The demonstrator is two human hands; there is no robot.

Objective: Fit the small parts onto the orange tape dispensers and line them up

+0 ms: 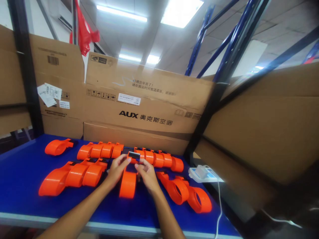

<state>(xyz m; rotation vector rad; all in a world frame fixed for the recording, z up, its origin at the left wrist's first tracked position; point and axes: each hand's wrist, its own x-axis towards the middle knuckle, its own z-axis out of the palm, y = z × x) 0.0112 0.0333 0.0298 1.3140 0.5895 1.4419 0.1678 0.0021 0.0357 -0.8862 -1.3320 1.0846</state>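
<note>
An orange plastic tape-dispenser-like part (128, 185) lies on the blue table (22, 169), its black end (134, 155) raised between my fingers. My left hand (116, 170) pinches that end from the left, and my right hand (147, 175) pinches it from the right. Both hands meet at the middle of the table, just in front of a back row of like orange parts (159, 159).
More orange parts lie in groups: back left (57, 146), back middle (99, 150), front left (72, 175), front right (185, 193). Cardboard boxes (139, 109) wall the back and right. A white power strip (202, 173) with a cable sits at the table's right edge.
</note>
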